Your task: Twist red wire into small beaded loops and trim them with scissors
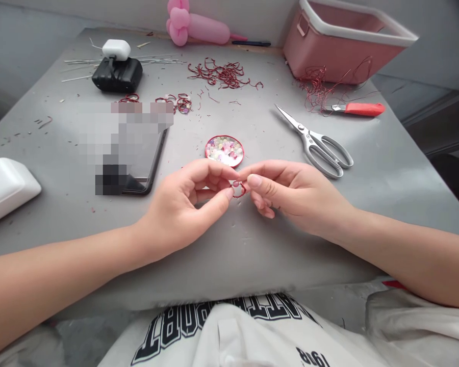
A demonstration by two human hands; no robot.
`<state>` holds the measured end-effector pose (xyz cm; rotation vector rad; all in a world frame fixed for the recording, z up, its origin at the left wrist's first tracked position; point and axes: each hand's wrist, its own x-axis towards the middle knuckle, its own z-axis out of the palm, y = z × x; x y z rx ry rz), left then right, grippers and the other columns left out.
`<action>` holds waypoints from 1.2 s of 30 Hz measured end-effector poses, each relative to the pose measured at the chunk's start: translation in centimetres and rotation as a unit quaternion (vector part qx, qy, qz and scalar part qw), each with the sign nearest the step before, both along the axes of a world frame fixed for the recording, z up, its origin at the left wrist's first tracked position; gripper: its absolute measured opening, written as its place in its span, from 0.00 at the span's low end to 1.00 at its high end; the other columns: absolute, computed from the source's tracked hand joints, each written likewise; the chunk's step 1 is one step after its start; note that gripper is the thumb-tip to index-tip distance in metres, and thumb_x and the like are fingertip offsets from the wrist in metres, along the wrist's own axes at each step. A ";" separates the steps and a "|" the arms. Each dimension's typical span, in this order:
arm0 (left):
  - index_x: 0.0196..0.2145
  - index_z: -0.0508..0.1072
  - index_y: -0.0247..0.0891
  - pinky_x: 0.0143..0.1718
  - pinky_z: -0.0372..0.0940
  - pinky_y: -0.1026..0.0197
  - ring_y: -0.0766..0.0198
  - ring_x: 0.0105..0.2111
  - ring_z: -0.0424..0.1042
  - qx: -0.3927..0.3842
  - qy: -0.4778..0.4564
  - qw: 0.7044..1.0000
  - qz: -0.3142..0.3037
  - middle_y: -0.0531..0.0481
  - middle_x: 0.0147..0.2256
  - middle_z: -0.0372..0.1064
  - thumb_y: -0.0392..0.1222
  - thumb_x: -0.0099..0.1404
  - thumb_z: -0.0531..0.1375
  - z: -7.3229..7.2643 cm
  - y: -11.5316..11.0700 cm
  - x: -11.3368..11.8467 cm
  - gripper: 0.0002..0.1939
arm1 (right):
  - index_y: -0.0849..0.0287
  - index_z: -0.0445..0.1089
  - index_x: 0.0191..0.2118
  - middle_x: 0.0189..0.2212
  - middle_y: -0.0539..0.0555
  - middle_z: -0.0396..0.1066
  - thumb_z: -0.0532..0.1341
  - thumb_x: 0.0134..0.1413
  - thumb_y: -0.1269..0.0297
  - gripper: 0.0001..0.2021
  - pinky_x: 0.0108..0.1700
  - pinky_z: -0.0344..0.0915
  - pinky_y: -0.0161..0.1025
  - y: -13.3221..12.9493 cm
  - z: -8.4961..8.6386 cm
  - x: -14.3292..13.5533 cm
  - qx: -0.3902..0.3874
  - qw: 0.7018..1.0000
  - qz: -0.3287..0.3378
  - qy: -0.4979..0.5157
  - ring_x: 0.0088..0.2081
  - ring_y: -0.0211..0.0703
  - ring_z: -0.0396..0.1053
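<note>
Between my two hands, just above the table, is a small ring of dark red wire (237, 191) with a pinkish bead at its top. My left hand (191, 196) pinches the ring's left side between thumb and fingers. From the other side, my right hand (290, 191) has its thumb and index finger pressed together at the ring's right edge. Right behind the fingertips lies a round red-rimmed dish (225, 151) holding several pale and pink beads. Finished-looking wire rings with beads (183, 103) lie farther back on the left.
Metal scissors (321, 148) lie open on the right, near a red-handled cutter (363, 109) and tangled red wire (315, 89). A pink bin (329, 56), cut wire pieces (225, 74) and a pink balloon (206, 28) are behind. Leftward are a phone (141, 163), black case (117, 75) and white object (9, 188).
</note>
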<state>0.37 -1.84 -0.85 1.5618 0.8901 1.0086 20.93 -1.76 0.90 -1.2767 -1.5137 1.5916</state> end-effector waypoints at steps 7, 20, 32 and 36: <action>0.40 0.75 0.36 0.43 0.77 0.64 0.65 0.37 0.78 0.004 -0.004 1.000 0.016 0.49 0.38 0.76 0.36 0.63 0.65 -0.2 0.0 0.1 0.07 | 0.56 0.78 0.36 0.25 0.49 0.73 0.66 0.57 0.63 0.04 0.23 0.62 0.33 -0.4 0.5 -0.3 0.160 0.985 -0.019 -0.061 0.22 0.32 0.62; 0.35 0.72 0.39 0.41 0.76 0.62 0.65 0.35 0.76 0.023 0.039 0.999 -0.009 0.51 0.34 0.73 0.36 0.64 0.63 0.1 -0.3 0.1 0.03 | 0.55 0.74 0.34 0.27 0.50 0.73 0.59 0.63 0.68 0.07 0.29 0.65 0.35 -1.0 0.4 -0.4 0.293 0.939 0.024 -0.179 0.29 0.37 0.69; 0.36 0.69 0.38 0.39 0.74 0.60 0.64 0.35 0.75 0.002 0.072 0.997 -0.017 0.50 0.34 0.72 0.36 0.65 0.61 0.2 -0.1 0.1 0.03 | 0.58 0.67 0.33 0.27 0.51 0.69 0.56 0.65 0.67 0.09 0.33 0.63 0.35 -0.5 -0.6 -0.6 0.261 0.949 0.052 -0.167 0.32 0.38 0.67; 0.35 0.67 0.39 0.37 0.73 0.62 0.65 0.34 0.72 0.013 0.081 0.997 -0.008 0.51 0.33 0.69 0.37 0.65 0.61 0.1 -0.1 0.0 0.04 | 0.58 0.70 0.33 0.29 0.52 0.72 0.58 0.64 0.66 0.08 0.31 0.64 0.36 -0.8 -0.4 -0.7 0.262 0.949 0.028 -0.174 0.30 0.38 0.67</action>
